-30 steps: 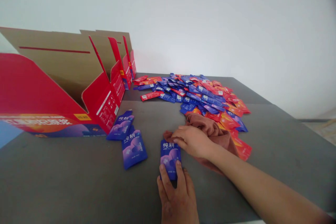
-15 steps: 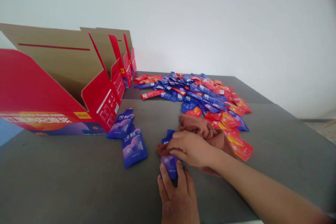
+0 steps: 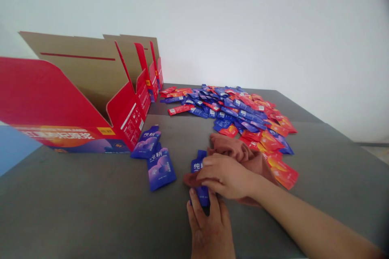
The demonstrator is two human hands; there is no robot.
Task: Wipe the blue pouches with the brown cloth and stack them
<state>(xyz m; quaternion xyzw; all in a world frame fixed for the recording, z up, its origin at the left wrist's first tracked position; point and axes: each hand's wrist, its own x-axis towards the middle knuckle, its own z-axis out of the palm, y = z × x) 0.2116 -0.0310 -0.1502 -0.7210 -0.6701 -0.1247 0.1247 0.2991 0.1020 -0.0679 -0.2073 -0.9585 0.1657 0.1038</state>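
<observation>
A flat, blue-and-purple pouch (image 3: 203, 196) lies on the dark grey table (image 3: 121, 214), the left hand (image 3: 210, 224) spread with fingertips at its lower end. The right hand (image 3: 223, 175) grips a reddish-brown fabric cloth (image 3: 232, 146) across the pouch's middle.

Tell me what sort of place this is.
Probably a packing workspace, though one view can't confirm it: open red cartons stand in a row on a gray table, with a large heap of blue and red pouches to their right.
</observation>
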